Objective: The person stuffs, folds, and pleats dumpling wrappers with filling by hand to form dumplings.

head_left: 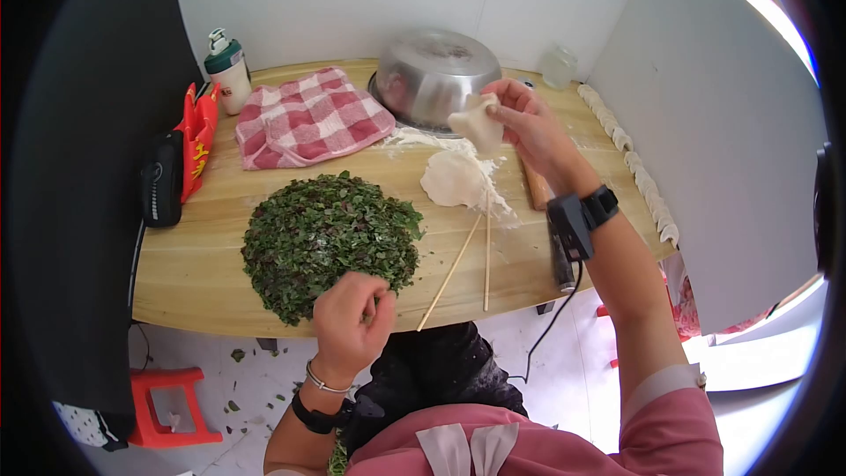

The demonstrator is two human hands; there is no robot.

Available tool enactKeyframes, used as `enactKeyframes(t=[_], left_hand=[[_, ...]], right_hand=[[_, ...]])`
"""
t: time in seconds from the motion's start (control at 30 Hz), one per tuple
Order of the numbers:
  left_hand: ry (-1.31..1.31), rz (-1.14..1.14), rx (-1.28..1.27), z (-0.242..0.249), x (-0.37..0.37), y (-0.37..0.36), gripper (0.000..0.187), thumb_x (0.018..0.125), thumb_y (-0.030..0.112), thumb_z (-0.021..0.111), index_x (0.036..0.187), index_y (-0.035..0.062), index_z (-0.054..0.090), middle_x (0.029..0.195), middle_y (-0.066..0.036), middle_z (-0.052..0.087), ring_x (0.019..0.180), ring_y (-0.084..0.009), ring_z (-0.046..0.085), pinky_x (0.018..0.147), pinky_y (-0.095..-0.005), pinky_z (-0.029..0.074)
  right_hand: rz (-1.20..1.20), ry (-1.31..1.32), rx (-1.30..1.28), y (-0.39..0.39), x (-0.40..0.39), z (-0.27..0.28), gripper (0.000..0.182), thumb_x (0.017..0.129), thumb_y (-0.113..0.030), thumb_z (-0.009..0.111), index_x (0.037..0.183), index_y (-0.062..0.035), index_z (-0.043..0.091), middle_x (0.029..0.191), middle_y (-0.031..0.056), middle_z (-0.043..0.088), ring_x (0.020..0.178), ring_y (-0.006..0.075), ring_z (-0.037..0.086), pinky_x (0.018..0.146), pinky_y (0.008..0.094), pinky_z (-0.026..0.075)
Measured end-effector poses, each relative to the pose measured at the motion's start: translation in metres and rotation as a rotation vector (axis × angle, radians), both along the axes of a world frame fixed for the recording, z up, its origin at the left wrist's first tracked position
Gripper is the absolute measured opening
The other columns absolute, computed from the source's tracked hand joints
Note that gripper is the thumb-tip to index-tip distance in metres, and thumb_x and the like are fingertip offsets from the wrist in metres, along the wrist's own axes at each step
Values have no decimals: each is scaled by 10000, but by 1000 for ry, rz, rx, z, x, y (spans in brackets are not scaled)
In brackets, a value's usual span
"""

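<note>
My right hand pinches a thin dough wrapper, held up above the table near the metal basin. Below it, another flat round wrapper lies on scattered flour. My left hand is closed with its fingers curled, at the front edge of a large pile of chopped green leaves; whether anything is in it is hidden. Two wooden chopsticks lie to the right of the pile. A rolling pin is partly hidden behind my right wrist.
A checkered cloth and a bottle are at the back left. Folded dumplings line the right edge. A glass jar stands at the back right. On the floor is a red stool.
</note>
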State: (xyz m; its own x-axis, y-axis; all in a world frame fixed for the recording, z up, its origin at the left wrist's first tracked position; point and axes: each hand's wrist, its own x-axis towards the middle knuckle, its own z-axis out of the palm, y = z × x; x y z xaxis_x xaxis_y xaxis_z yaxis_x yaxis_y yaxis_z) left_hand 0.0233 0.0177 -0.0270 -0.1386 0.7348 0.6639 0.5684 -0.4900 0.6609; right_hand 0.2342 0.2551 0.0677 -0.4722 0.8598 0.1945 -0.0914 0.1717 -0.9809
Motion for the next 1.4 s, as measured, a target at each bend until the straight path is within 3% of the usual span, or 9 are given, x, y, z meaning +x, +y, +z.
enactKeyframes(t=[0.23, 0.37, 0.5, 0.57, 0.63, 0.73, 1.03, 1.17, 1.4], left_hand=[[-1124, -299, -334, 48, 4, 25, 292, 906, 66, 590, 1175, -19, 515, 934, -33, 625, 844, -82, 566, 740, -212, 454], [-1057, -443, -470, 40, -16, 34, 253, 884, 50, 625, 1106, -31, 537, 943, -40, 628, 823, -75, 566, 723, -209, 460], [-402, -46, -160, 32, -34, 38, 127, 829, -3, 643, 941, -5, 583, 878, -11, 621, 774, -60, 573, 685, -221, 472], [-504, -4, -134, 40, -39, 36, 105, 838, -2, 633, 930, -9, 584, 871, -23, 621, 784, -63, 576, 689, -227, 477], [-531, 15, -230, 45, -49, 31, 134, 866, 31, 620, 986, -3, 571, 914, -44, 633, 823, -87, 608, 716, -243, 501], [-1035, -172, -283, 47, -52, 29, 224, 933, 106, 547, 1132, 11, 506, 1074, -79, 620, 949, -170, 640, 799, -301, 537], [-1696, -462, -213, 36, -42, 37, 371, 960, 89, 447, 1312, -26, 437, 1316, -155, 525, 1214, -265, 520, 1025, -395, 435], [-1748, -488, -169, 39, -39, 35, 365, 975, 116, 415, 1305, -38, 438, 1325, -161, 516, 1234, -274, 497, 1065, -411, 392], [-1825, -582, -207, 49, -22, 30, 474, 1009, 267, 309, 1322, -77, 403, 1384, -201, 447, 1301, -312, 412, 1118, -428, 298]], right_hand=[[635, -47, 5, -72, -62, 5, 239, 865, -32, 619, 1085, -40, 528, 989, 18, 608, 914, 91, 597, 764, 208, 483], [655, -122, 118, -77, -81, -6, 210, 866, -11, 598, 1061, -29, 521, 975, 23, 604, 907, 99, 592, 776, 216, 476], [447, -344, 188, -78, -78, -11, 185, 865, -12, 563, 1044, -24, 521, 941, 47, 608, 890, 127, 598, 762, 260, 488], [341, -432, 186, -76, -73, -12, 195, 851, -11, 560, 1044, -18, 530, 931, 65, 617, 884, 165, 614, 763, 286, 495], [152, -975, 638, -66, -64, -20, 255, 803, -3, 558, 1058, -6, 553, 913, 117, 632, 901, 283, 622, 800, 348, 499], [187, -935, 718, -56, -52, -54, 354, 764, 3, 558, 1118, 3, 571, 1019, 171, 602, 971, 368, 583, 863, 392, 478], [337, -928, 717, -62, -51, -74, 471, 740, -85, 634, 1197, 7, 563, 1100, 221, 521, 1027, 378, 545, 898, 414, 457], [295, -943, 666, -87, -49, -65, 508, 680, -219, 745, 1095, 35, 596, 1072, 246, 519, 1005, 383, 546, 880, 419, 456], [204, -869, 639, -86, -54, -73, 315, 708, -116, 721, 976, 26, 632, 974, 205, 573, 960, 365, 565, 853, 424, 461]])
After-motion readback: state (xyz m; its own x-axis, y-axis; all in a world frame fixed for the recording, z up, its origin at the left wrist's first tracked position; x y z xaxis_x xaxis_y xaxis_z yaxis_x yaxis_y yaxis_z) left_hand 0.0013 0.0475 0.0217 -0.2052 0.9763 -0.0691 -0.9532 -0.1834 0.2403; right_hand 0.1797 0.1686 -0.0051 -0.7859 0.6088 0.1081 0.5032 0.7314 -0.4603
